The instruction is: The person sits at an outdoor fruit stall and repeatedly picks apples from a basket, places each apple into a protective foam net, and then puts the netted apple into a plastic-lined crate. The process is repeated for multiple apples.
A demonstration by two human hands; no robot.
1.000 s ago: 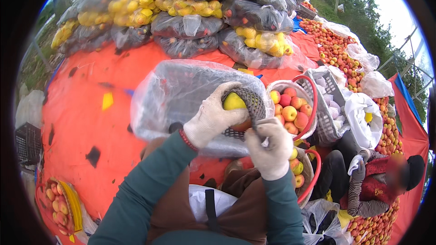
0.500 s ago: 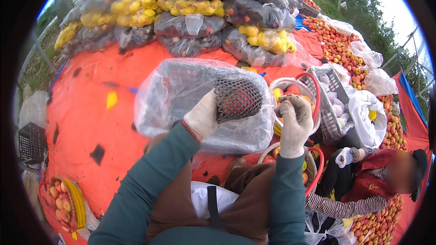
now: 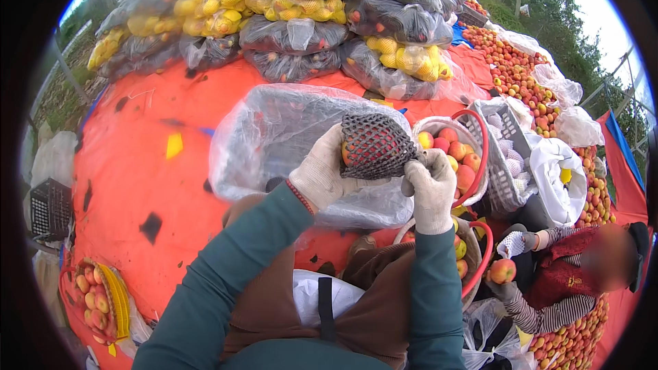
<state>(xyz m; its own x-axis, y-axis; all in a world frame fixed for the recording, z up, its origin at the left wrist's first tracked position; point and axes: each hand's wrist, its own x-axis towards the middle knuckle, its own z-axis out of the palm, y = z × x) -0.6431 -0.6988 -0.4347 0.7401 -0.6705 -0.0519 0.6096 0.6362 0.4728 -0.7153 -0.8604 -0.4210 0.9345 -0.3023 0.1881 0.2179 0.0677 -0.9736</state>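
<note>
An apple [image 3: 371,145] in a black foam net sleeve [image 3: 381,168] sits in my left hand [image 3: 322,173], which wears a white knit glove. The fingers wrap its left side. At the sleeve's right end, my gloved right hand [image 3: 432,188] pinches the bunched net between thumb and fingers. Both hands are over the near right part of a crate lined with clear plastic [image 3: 229,138]. Just right of my right hand stands a basket of bare apples [image 3: 460,157] with a red handle. Another apple basket [image 3: 469,253] is beside my right forearm.
Stacked bags of sleeved fruit [image 3: 295,34] line the far side. A grey crate of white foam nets [image 3: 504,140] and a white sack [image 3: 558,178] stand right. A co-worker [image 3: 558,267] holds an apple and a white net. Loose apples [image 3: 517,75] form a long heap. A basket [image 3: 96,301] lies lower left.
My right hand has moved left and down from beside the basket and taken hold of the sleeve's end. The left hand has shifted slightly right. The co-worker now holds up an apple.
</note>
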